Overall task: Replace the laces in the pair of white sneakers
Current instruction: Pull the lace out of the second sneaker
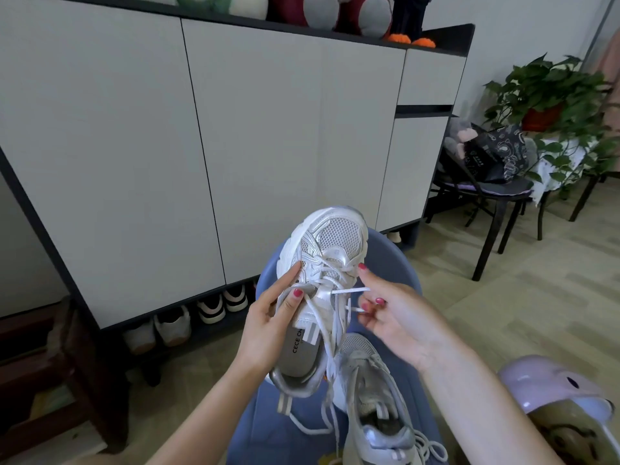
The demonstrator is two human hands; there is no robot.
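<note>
A white mesh sneaker (330, 243) is held up in the middle of the view, toe pointing away. My left hand (271, 317) grips it from the left side, thumb pressed on the tongue near the eyelets. My right hand (392, 313) is at the shoe's right side and pinches a white lace end (352, 290) that sticks out of an eyelet, its forefinger stretched toward the upper lacing. Loose lace hangs down below the shoe. The second sneaker (372, 397), greyer, lies on the blue seat (268, 427) under it, still laced.
A tall grey cabinet (235, 146) stands ahead with several shoes (188, 320) in the gap beneath. A dark chair (493, 196) with bags and a potted plant (553, 95) are at right. A lilac plastic object (550, 384) lies at lower right, a dark wooden stool (67, 364) at left.
</note>
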